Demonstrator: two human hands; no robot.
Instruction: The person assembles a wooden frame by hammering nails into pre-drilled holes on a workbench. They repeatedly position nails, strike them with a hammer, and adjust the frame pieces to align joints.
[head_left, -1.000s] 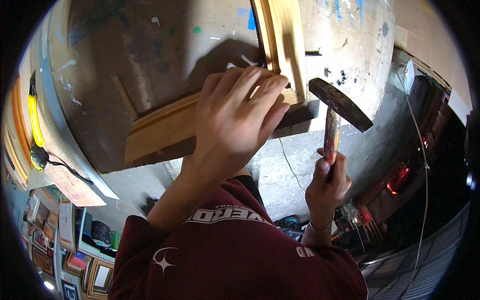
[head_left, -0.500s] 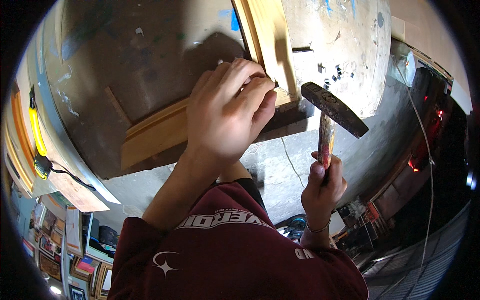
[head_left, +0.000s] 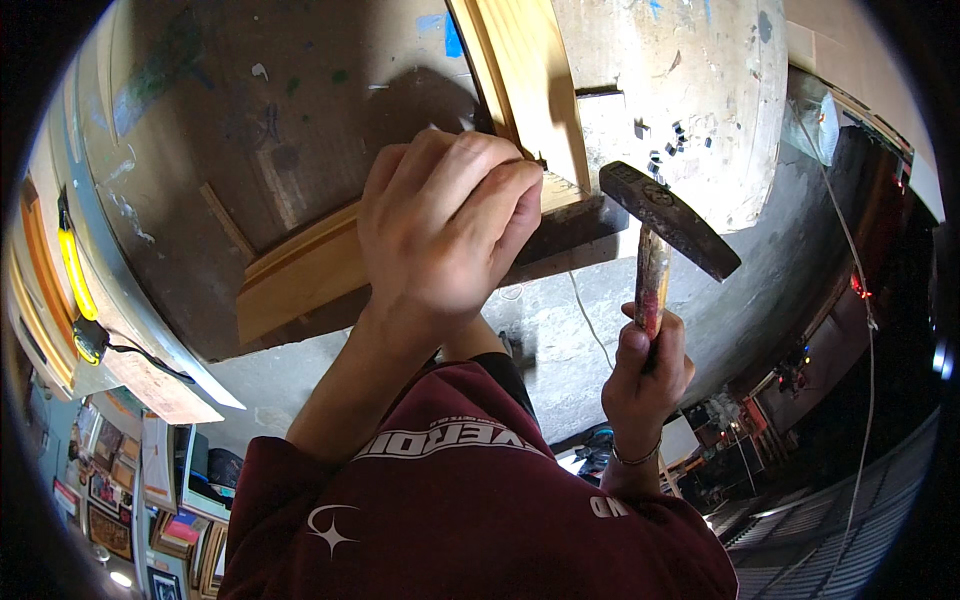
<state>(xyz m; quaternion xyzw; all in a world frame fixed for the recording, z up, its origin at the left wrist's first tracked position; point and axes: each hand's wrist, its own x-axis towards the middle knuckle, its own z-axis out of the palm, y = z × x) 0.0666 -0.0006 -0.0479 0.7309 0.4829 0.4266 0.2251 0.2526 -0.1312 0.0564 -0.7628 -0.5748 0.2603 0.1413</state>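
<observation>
My left hand [head_left: 445, 225] presses down on the corner of a pale wooden frame [head_left: 300, 275], where one moulding strip meets another strip [head_left: 525, 80] running up toward the top edge. Its fingertips curl over the joint and hide it. My right hand [head_left: 645, 365] grips the worn wooden handle of a hammer [head_left: 668, 218]. The dark metal head hangs just right of the frame corner, a little apart from my left fingers. Both sleeves are maroon.
The frame lies on a stained, paint-marked worktable [head_left: 250, 120] with a pale board [head_left: 680, 90] at the right. A yellow tool [head_left: 75, 275] and a black cable lie at the left edge. Below is grey concrete floor [head_left: 560, 330], with picture frames stacked at lower left.
The hammer head has shifted slightly left, closer to the frame corner. My left hand has stayed pressed on the joint.
</observation>
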